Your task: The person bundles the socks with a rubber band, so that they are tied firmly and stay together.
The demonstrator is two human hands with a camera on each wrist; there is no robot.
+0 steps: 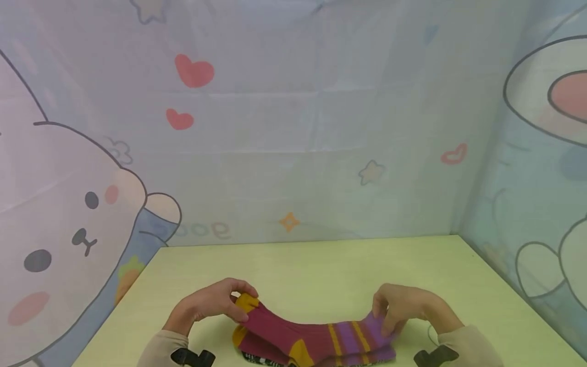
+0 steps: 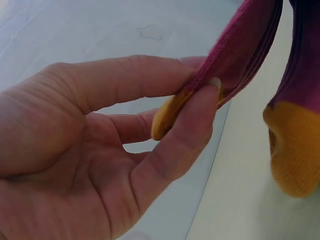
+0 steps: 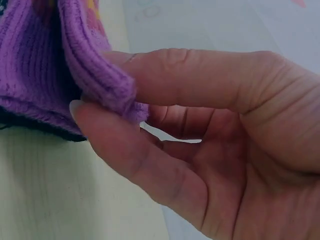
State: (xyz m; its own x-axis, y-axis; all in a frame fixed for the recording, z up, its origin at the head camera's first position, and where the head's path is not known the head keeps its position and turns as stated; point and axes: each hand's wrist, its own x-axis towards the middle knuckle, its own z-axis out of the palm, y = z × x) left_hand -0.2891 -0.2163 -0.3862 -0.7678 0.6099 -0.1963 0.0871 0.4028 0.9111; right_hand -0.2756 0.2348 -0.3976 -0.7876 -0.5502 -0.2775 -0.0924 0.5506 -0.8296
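A maroon sock [image 1: 293,329] with mustard toe and heel, a purple cuff and mustard stripes stretches between both hands. At its mustard toe, my left hand [image 1: 215,303] pinches the fabric between thumb and fingers; the left wrist view shows the toe [image 2: 167,117] caught there. My right hand [image 1: 401,306] pinches the purple cuff [image 3: 97,65] at the other end. Both ends are raised and the middle sags. Under it lies a matching sock, its mustard toe [image 2: 295,150] hanging down beside the pinched one in the left wrist view. A black-and-white patterned fabric [image 1: 259,359] peeks out at the bottom.
The pale yellow-green tabletop [image 1: 312,275] extends behind the socks to a cloth backdrop [image 1: 298,127] printed with hearts, stars and cartoon animals. Cloth walls flank the table on both sides. Dark straps with camera mounts [image 1: 194,357] sit on both wrists.
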